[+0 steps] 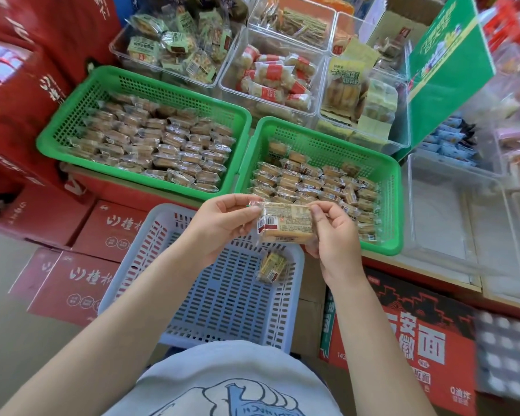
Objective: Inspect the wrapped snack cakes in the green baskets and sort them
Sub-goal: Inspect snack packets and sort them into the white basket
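Right now my left hand (222,226) and right hand (333,235) pinch 1 wrapped snack cake (284,223) by its opposite ends, label side up, above the pale blue basket (150,244) at my lap. 1 more wrapped cake (271,267) lies inside that basket. Beyond my hands sit 2 green baskets: the left one (81,106) packed full, the right one (385,187) partly filled. Clear bins (222,82) of other snacks stand behind them.
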`<state>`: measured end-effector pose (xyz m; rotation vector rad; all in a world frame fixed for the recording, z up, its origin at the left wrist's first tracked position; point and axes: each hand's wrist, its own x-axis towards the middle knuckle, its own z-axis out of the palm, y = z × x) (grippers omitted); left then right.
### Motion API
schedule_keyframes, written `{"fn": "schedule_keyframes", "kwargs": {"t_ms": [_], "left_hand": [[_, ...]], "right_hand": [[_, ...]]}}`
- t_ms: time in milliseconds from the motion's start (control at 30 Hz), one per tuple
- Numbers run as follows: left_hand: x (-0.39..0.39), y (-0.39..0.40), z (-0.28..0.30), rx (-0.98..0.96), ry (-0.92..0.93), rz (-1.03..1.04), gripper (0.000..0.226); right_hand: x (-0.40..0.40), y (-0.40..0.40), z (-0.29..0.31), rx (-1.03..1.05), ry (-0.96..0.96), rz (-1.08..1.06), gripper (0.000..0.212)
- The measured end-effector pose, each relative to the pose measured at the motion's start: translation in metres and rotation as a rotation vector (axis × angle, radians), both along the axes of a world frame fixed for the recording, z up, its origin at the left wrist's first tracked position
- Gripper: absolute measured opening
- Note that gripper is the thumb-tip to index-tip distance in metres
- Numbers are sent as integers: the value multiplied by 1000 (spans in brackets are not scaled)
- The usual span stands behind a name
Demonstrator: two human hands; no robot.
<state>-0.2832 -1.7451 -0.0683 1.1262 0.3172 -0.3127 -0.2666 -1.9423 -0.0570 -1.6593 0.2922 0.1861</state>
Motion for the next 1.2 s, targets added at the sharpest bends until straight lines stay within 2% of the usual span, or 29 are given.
{"fn": "schedule_keyframes", "kwargs": {"t_ms": [100, 167, 300, 367, 433, 500, 600, 700, 767, 867, 967, 1033, 1100, 1200], "left_hand": [[-2, -2, 1, -46, 4, 3, 48], [-4, -6, 3, -8, -31, -2, 39], [-9, -13, 11, 253, -163, -23, 13], [-10, -14, 13, 381, -211, 0, 19], [-9, -13, 12, 509, -254, 46, 22], [-7, -13, 10, 571, -244, 100, 14], [-2, -10, 6, 556, -192, 107, 7], [6, -5, 2, 527, -158, 72, 7], [16, 0, -2, 504, -140, 61, 12], [39, 6, -10, 505, -121, 31, 28], [65, 9, -25, 557, -131, 18, 44], [85, 10, -41, 714, -160, -20, 48], [107, 10, -60, 961, -210, -134, 54], [137, 5, -90, 1289, -273, -357, 71]], "right_hand": [[-3, 4, -5, 19, 9, -72, 20], [-4, 10, -8, 27, 29, -181, 17], [0, 15, -11, 76, 68, -327, 15], [3, 18, -7, 130, 84, -354, 15], [4, 21, -4, 170, 98, -339, 16], [6, 23, -5, 192, 113, -312, 16], [12, 22, -9, 217, 158, -316, 15], [21, 20, -11, 150, 212, -242, 18], [29, 18, -10, 117, 259, -95, 20], [43, 16, -7, 173, 280, 98, 21], [68, 14, -15, 199, 231, 26, 30], [94, 11, -27, 133, 213, -74, 34], [124, 10, -37, -19, 179, -149, 35], [172, 19, -51, -225, 63, -110, 35]]}}
